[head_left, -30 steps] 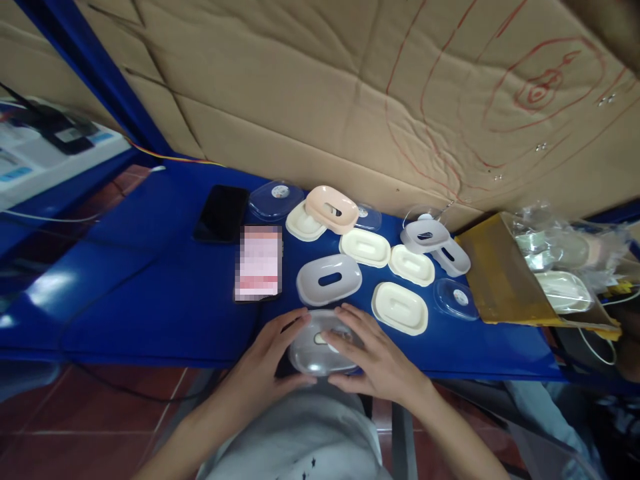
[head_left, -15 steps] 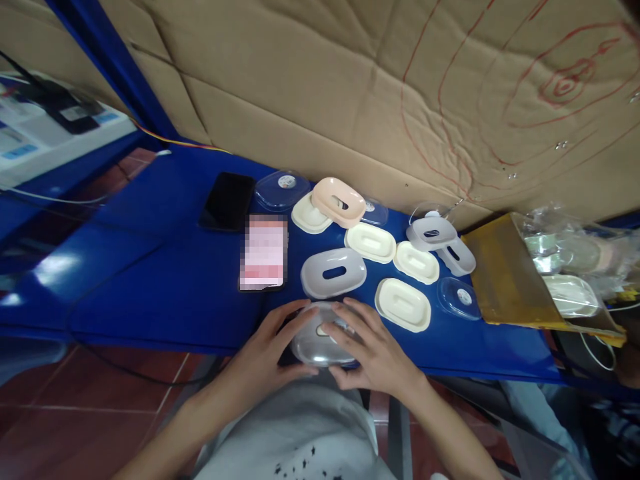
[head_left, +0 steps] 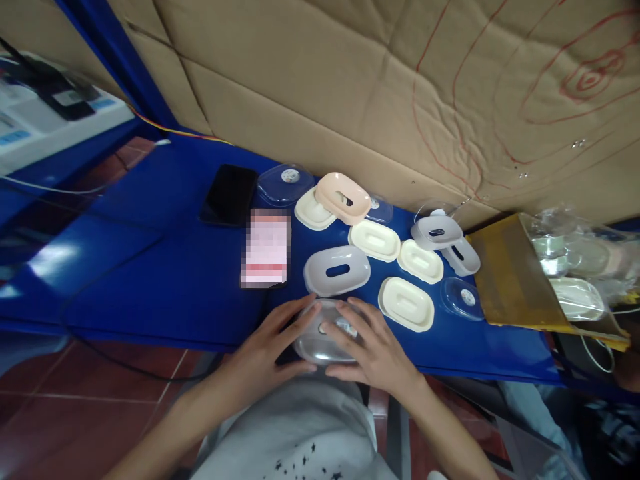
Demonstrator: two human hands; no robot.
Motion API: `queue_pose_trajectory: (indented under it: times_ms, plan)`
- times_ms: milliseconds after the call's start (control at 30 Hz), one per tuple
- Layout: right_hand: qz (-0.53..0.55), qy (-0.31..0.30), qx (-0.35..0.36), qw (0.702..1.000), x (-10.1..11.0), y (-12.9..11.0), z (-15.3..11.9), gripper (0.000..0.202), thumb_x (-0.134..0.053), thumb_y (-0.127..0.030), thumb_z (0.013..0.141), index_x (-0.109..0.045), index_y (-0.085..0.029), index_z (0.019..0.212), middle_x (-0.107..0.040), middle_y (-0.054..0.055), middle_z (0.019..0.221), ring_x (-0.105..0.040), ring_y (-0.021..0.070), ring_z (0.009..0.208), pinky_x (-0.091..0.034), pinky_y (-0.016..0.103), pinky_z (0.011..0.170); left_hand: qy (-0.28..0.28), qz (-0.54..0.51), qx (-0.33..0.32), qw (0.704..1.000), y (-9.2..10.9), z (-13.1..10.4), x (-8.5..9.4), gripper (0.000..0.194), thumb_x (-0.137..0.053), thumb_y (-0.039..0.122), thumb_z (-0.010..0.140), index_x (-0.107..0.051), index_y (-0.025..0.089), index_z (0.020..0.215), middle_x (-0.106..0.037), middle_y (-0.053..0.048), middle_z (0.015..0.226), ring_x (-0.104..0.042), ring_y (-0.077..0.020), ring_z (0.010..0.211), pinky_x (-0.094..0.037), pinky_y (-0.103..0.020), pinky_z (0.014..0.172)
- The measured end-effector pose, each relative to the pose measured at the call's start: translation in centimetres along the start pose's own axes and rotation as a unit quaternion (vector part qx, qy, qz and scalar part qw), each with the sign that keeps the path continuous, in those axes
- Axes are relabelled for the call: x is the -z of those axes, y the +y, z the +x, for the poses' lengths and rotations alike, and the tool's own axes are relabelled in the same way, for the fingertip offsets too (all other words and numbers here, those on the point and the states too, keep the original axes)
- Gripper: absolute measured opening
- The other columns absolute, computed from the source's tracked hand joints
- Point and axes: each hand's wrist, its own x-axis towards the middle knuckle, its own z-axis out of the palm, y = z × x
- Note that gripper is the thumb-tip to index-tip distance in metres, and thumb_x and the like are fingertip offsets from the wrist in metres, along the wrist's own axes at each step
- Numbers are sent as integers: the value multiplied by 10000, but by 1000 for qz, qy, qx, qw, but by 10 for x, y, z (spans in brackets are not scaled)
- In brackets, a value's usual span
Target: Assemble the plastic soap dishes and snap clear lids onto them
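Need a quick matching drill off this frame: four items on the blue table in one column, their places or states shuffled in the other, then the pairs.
Things:
1. clear oval lid
2. pink tray
3. dark phone
4. grey slotted tray

Places or states:
A. lies face up at the far left of the group
B. held between the left hand and the right hand at the table's near edge
C. rests tilted on a cream tray near the cardboard
D. lies flat just beyond the hands

Pairs: 1-B, 2-C, 3-A, 4-D
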Motion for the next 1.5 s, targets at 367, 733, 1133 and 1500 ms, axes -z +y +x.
queue_pose_trajectory:
  times_ms: [367,733,1133,1500]
  plan:
    - [1,0,-33,999,1,-10,-2,780,-597,-694,1056,-453,-261,1688,-565,158,1635,-457,391,1526,-545,579,1158,-18,-28,27,999,4,2,4,878,-735,346,1038,-220,529,1725,-476,-49,1709,-555,-339,1518,-540,-574,1205]
    - [15,-12,8,1000,3,1,-2,780,-668,-666,1033,-470,-256,1666,-535,156,1666,-414,396,1570,-514,602,1210,-8,-21,35,999,6,2,2,897,-759,321,1016,-243,523,1722,-489,-46,1705,-569,-338,1507,-546,-562,1203]
    - [14,-33,-61,997,8,-19,-1,753,-699,-571,1040,-448,-276,1686,-538,142,1659,-459,401,1514,-539,584,1172,-27,-44,40,998,7,3,5,861,-745,386,1031,-246,528,1719,-467,-31,1724,-538,-326,1537,-513,-564,1233]
    - [42,-13,-15,999,0,-12,-4,652,-653,-566,1069,-472,-327,1648,-531,98,1679,-382,381,1605,-476,604,1225,-23,-45,29,998,7,2,6,804,-696,436,1064,-240,527,1719,-489,-37,1698,-542,-324,1527,-530,-565,1218]
